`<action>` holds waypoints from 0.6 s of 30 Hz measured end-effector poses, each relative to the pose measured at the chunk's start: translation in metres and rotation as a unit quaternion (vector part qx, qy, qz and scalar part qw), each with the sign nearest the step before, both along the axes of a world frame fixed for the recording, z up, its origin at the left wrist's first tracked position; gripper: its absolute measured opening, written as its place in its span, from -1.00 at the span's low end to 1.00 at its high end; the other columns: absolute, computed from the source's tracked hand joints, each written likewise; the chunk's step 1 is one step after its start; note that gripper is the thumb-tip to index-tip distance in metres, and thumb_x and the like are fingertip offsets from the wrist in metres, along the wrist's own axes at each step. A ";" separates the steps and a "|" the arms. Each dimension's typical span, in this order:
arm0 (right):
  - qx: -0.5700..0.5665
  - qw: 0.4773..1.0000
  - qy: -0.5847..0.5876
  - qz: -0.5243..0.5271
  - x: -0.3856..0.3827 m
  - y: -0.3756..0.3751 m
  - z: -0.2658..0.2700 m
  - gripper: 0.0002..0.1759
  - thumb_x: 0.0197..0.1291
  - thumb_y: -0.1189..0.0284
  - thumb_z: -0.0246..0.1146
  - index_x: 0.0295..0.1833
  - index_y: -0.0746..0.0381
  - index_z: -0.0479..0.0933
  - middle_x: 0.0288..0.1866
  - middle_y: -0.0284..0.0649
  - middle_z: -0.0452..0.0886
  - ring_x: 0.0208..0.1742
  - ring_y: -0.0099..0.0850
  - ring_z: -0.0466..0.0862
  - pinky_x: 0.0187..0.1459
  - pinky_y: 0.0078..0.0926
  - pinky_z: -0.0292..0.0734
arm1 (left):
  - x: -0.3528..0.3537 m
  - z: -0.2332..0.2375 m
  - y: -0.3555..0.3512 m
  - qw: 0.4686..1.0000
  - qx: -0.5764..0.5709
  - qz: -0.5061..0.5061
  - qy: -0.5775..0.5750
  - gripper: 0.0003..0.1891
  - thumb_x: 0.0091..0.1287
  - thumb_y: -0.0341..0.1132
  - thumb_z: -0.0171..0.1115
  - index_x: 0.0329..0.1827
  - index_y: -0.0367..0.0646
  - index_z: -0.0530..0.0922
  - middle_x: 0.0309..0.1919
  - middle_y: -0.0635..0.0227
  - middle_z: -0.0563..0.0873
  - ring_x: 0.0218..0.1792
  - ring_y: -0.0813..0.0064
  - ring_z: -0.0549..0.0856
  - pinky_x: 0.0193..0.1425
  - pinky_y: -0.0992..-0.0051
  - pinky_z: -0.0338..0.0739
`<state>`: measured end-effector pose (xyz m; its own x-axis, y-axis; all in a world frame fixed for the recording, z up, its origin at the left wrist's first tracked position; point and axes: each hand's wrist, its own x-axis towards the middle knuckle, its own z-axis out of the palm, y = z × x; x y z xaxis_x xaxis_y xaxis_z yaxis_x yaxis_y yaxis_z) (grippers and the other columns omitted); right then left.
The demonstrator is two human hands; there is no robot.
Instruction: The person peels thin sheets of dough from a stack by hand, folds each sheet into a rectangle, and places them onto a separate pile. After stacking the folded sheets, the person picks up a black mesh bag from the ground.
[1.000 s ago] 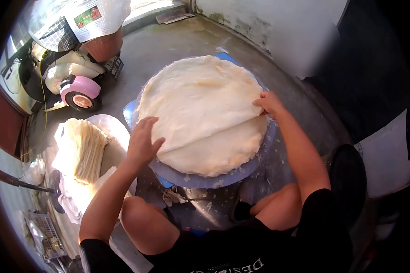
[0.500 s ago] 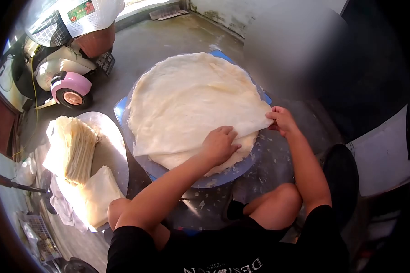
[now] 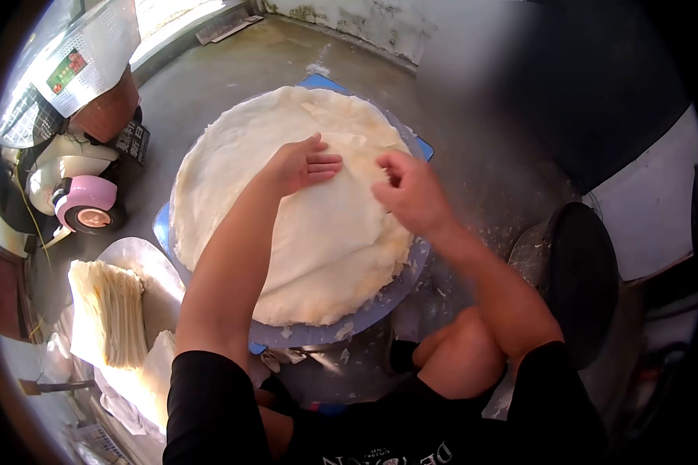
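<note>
Pale, thin round sheets (image 3: 310,232) lie stacked on a round board, with creases near the lower right and ragged edges. My left hand (image 3: 306,164) is over the upper middle of the stack, fingers extended side by side and thumb apart, with nothing visible in it. Just to its right, my right hand (image 3: 407,190) is closed, its fingers curled toward the thumb over the right part of the top sheet. Whatever its fingertips hold is hidden. The sheet is wrinkled between the two hands.
At the lower left, folded pale sheets (image 3: 108,314) stand in a thick pile on a round tray (image 3: 163,287). A pink-and-black wheel (image 3: 89,205) and a white basket (image 3: 93,58) are at the upper left. A dark round stool (image 3: 585,283) is at the right.
Both hands have moved up and left over the stack. My right hand has left the right edge of the folded-over sheet, and that sheet now lies differently. The view has shifted.
</note>
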<state>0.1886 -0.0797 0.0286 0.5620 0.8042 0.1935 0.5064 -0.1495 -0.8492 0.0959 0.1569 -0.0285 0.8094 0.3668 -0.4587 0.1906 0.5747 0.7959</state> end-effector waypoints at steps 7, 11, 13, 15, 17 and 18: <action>-0.026 0.966 -0.194 0.169 -0.103 0.047 -0.062 -0.79 0.10 0.49 0.21 -0.12 0.27 0.50 -0.36 -0.03 0.66 -0.32 0.01 0.70 -0.27 -0.05 0.58 | -0.002 0.017 0.007 0.996 0.046 -0.072 0.029 -0.34 0.39 0.15 0.30 0.27 -0.26 0.50 0.10 0.16 0.66 0.05 0.37 0.66 0.13 0.33 0.56; -0.084 0.954 -0.199 0.207 -0.106 0.050 -0.069 -0.79 0.13 0.44 0.26 -0.12 0.25 0.51 -0.33 -0.06 0.67 -0.29 -0.05 0.71 -0.22 -0.07 0.59 | 0.001 0.011 0.006 0.958 0.274 -0.047 0.076 -0.52 0.27 -0.28 0.39 0.21 -0.31 0.57 -0.06 0.17 0.72 -0.12 0.35 0.72 -0.03 0.32 0.63; -0.095 0.950 -0.204 0.217 -0.104 0.048 -0.062 -0.80 0.14 0.41 0.28 -0.15 0.25 0.53 -0.33 -0.07 0.68 -0.28 -0.08 0.71 -0.19 -0.10 0.60 | 0.001 0.005 0.008 0.948 0.306 -0.022 0.083 -0.55 0.22 -0.40 0.39 0.19 -0.32 0.60 -0.13 0.17 0.74 -0.19 0.34 0.74 -0.10 0.31 0.65; -0.017 0.962 -0.205 0.178 -0.092 0.049 -0.055 -0.81 0.17 0.33 0.33 -0.23 0.22 0.59 -0.33 -0.11 0.66 -0.26 -0.12 0.70 -0.15 -0.13 0.60 | 0.000 0.000 0.009 0.918 0.379 -0.011 0.119 -0.58 0.29 -0.37 0.34 0.22 -0.29 0.61 -0.14 0.22 0.74 -0.19 0.43 0.72 -0.10 0.41 0.62; 0.018 0.958 -0.273 0.083 -0.070 0.064 -0.052 -0.80 0.20 0.30 0.33 -0.21 0.21 0.62 -0.20 -0.13 0.61 -0.10 -0.14 0.66 -0.08 -0.17 0.59 | -0.006 0.007 0.002 0.905 0.401 -0.005 0.142 -0.59 0.31 -0.36 0.33 0.21 -0.29 0.61 -0.13 0.22 0.74 -0.17 0.44 0.72 -0.09 0.43 0.62; 0.068 0.956 -0.283 0.033 -0.055 0.077 -0.057 -0.75 0.21 0.32 0.33 -0.08 0.23 0.58 -0.10 -0.12 0.59 -0.01 -0.16 0.63 0.00 -0.19 0.57 | -0.010 0.011 -0.002 0.890 0.425 -0.002 0.165 -0.60 0.33 -0.35 0.33 0.20 -0.29 0.62 -0.12 0.21 0.74 -0.15 0.45 0.71 -0.09 0.44 0.61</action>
